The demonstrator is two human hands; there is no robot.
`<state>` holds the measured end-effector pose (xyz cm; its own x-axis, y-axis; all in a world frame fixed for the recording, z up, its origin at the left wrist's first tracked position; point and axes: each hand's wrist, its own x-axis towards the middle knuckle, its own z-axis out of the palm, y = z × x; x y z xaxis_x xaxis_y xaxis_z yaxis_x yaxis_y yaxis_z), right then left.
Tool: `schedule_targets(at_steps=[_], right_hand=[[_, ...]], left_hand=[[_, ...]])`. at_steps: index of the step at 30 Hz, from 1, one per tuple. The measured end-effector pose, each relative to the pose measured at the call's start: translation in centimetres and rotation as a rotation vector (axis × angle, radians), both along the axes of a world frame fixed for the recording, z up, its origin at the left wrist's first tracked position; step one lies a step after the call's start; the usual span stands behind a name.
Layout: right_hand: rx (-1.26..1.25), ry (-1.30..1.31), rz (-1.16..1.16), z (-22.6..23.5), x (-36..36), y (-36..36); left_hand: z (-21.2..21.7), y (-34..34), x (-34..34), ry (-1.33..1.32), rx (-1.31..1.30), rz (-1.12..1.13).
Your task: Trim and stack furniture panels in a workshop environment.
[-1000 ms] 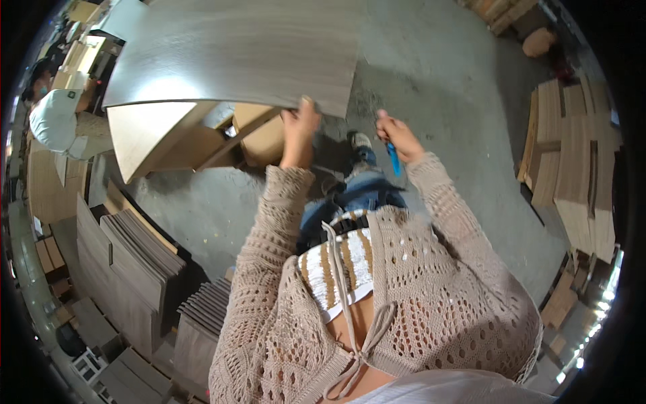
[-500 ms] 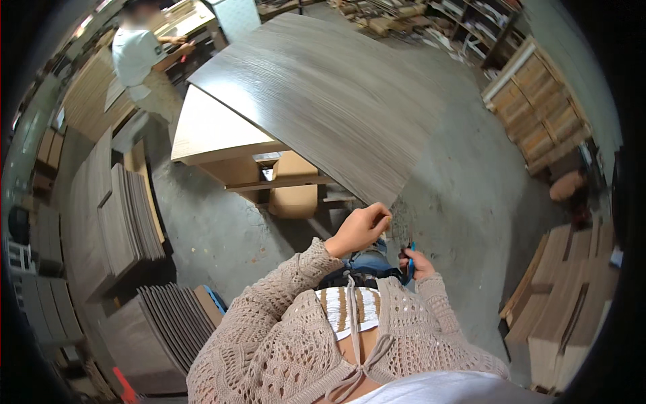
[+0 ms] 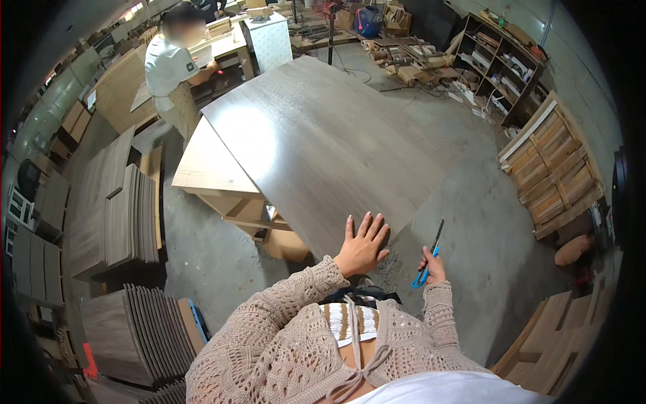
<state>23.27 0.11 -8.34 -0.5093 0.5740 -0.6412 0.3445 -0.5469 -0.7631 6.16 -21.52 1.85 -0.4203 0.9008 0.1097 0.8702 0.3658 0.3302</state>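
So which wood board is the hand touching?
The big grey board lying flat on the workbench. The left hand presses open on its near edge. The other boards stand stacked in piles on the floor, untouched.

— Where is there room to move?
— Right of the grey panel [image 3: 323,141], over bare concrete floor [image 3: 471,222], up to the stacked wooden crates [image 3: 555,165].
— And on the left?
— Tighter: the table [image 3: 208,168] under the panel, then board stacks [image 3: 118,209] and a person [image 3: 168,67] standing beyond.
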Motion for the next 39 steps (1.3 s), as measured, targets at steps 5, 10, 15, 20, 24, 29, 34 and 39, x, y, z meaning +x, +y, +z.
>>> schedule_targets(at_steps=[5,10,15,20,24,29,34,39], right_hand=[[0.052,0.007,-0.086,-0.2,-0.9,7.6],[0.146,0.044,-0.049,-0.3,-5.8,16.3],[0.585,0.134,-0.071,0.2,-13.1,23.3],[0.996,0.112,0.074,-3.0,-21.7,28.3],[1.003,-0.238,0.119,-3.6,-22.8,28.8],[0.547,0.075,0.185,-2.9,-17.0,26.9],[0.195,0.172,0.509,3.1,-8.9,18.9],[-0.321,0.221,1.010,4.4,-5.3,11.1]], left_hand=[[0.0,5.1,1.3,-0.008,-0.145,0.057],[-0.8,10.1,0.6,0.121,-0.217,0.142],[-1.1,11.2,1.1,0.166,-0.199,0.218],[-1.0,11.2,1.5,0.236,-0.185,0.233],[-1.3,10.4,1.7,0.266,-0.212,0.245],[-0.5,6.7,2.9,0.268,-0.253,0.162],[1.2,-3.1,4.8,0.316,-0.389,0.143],[2.3,-15.8,5.3,0.298,-0.589,0.296]])
